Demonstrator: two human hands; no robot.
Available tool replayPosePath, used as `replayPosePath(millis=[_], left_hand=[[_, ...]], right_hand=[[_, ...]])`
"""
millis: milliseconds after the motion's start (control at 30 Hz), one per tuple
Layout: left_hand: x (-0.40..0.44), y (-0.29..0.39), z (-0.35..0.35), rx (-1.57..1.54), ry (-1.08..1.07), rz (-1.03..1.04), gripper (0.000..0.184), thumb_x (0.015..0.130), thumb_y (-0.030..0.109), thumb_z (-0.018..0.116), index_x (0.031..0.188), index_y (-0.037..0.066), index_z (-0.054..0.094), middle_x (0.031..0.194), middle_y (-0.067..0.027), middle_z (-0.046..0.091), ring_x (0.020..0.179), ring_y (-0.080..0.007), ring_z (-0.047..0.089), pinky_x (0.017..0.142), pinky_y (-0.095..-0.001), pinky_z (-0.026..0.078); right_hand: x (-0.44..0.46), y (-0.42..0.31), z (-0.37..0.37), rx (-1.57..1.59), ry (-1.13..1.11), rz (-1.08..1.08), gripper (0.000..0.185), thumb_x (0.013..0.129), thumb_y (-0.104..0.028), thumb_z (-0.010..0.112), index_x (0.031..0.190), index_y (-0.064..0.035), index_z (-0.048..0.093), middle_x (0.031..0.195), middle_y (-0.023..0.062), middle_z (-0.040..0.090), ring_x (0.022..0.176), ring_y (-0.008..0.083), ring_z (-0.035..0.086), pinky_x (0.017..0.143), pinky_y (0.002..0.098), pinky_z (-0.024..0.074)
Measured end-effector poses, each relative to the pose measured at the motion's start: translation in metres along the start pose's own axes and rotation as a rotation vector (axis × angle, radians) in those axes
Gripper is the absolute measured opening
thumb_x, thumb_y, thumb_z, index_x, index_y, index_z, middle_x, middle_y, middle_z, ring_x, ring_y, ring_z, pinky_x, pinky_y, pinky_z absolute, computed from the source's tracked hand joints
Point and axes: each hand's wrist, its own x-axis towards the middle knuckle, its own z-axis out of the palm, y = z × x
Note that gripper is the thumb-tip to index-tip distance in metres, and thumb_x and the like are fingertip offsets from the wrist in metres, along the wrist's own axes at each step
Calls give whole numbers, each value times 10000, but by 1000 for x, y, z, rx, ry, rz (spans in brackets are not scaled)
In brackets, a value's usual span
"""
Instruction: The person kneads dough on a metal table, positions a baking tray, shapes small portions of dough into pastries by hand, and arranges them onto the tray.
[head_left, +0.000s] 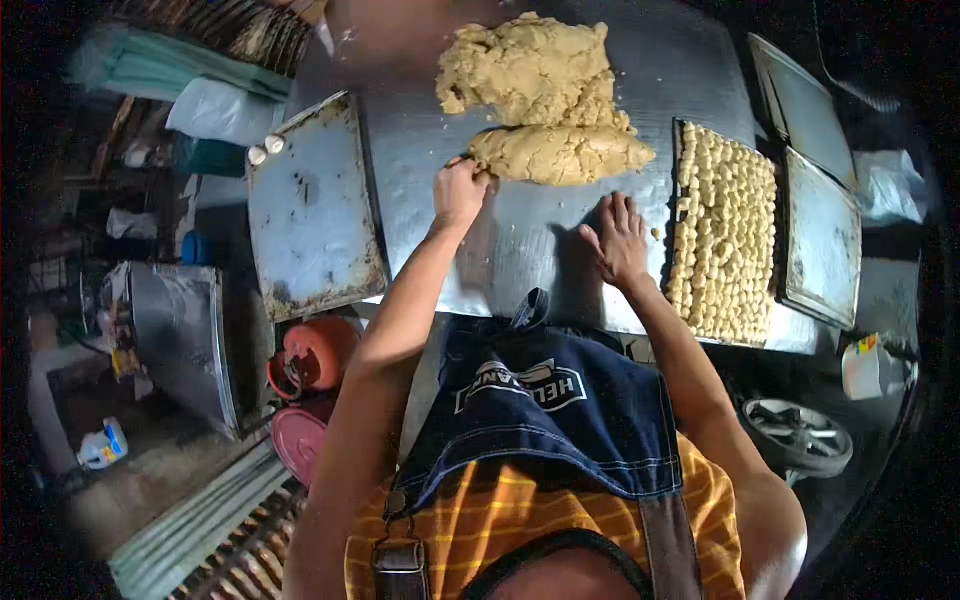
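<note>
In the head view, read as a clock face with twelve at the far edge, a large, crumbly mass of pale yellow dough (530,65) sits at twelve on a grey sheet-metal tabletop (530,240). It presses against the far side of a smooth-sided, pale yellow dough loaf (562,155), blocking that side. At ten lies a scuffed, rectangular metal tray (310,210) with browned rims (two small whitish rounded objects (266,150) rest at its far corner). Between two and three, a tray packed with rows of small yellow dough pieces (722,240) stands just beyond the loaf's right end; bare metal trays (822,235) lie past it. Below table level are a rounded orange-red container (322,352) between eight and nine, and a grey spoked wheel (800,437) near four. A dark blue denim apron (520,420) fills six.

The loaf lies at one o'clock on the tabletop, its long axis running nearly from nine to three, with the tapered tip toward three. The left hand (462,190) is narrow, fingers curled at the nine-o'clock end; whether it pinches dough I cannot tell. The right hand (622,240), near two, is flat on the metal, fingers extended and thumb spread, apart from the loaf.
</note>
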Motion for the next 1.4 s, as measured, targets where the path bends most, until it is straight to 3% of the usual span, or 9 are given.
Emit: replayPosePath(millis=[100,267,433,633,767,933,1000,1100,1400], left_hand=[[12,-12,-4,-14,-31,146,218,870,213,726,990,38,773,901,-122,748,743,-354,662,689,-445,536],[-43,-8,-36,-124,-26,320,236,885,199,702,1044,32,751,1031,-123,732,814,-353,663,715,-456,534],[-20,-3,-36,-158,-121,147,262,893,177,687,1101,23,733,1136,-115,709,860,-350,659,732,-462,530],[13,-21,-15,-172,-142,201,242,904,182,683,1086,32,737,1041,-126,696,829,-345,655,720,-460,524],[26,-30,-10,-129,-137,242,228,912,186,680,1075,39,740,965,-135,685,804,-340,652,711,-459,518],[-19,-55,-74,-103,-492,221,298,956,264,675,1139,38,737,1055,-159,699,860,-314,666,739,-448,530],[-84,-59,-73,-118,-240,267,344,956,230,691,1253,58,714,1179,-152,683,983,-300,664,809,-432,548],[-122,-26,-75,-151,-189,221,432,942,193,717,1354,78,666,1255,-143,652,1070,-318,646,876,-416,551],[-109,71,5,-105,-85,179,293,924,143,705,1206,68,695,1150,-87,658,1012,-314,629,851,-405,544]], right_hand=[[-25,7,-35,147,-349,-74,471,1052,-363,542,1313,29,560,1429,238,536,1253,436,554,995,509,499],[-16,23,-53,235,-433,1,294,1036,-242,598,1167,22,596,1199,172,661,1023,331,663,838,430,569],[-28,22,-18,892,-139,422,278,1019,-243,635,1097,24,628,1026,126,696,850,290,666,780,377,548],[-18,-63,-64,1527,86,859,305,1036,-186,627,1260,20,654,1082,153,711,928,221,692,881,346,565],[-29,-62,-45,1824,-74,929,331,1031,-182,638,1292,20,666,1080,160,718,940,233,695,883,335,560],[-27,-61,-42,1680,-120,926,317,1030,-202,647,1253,20,686,1058,141,730,933,209,695,870,312,551],[-26,-51,-39,1690,-133,889,313,1028,-207,652,1242,17,692,1050,135,732,923,202,695,863,303,547],[-31,-26,-39,1652,-149,823,301,1021,-220,666,1211,10,711,1026,119,740,892,181,697,843,277,535],[-46,21,-36,1641,-246,772,276,1017,-218,667,1167,5,732,965,88,747,816,148,686,784,245,521]])
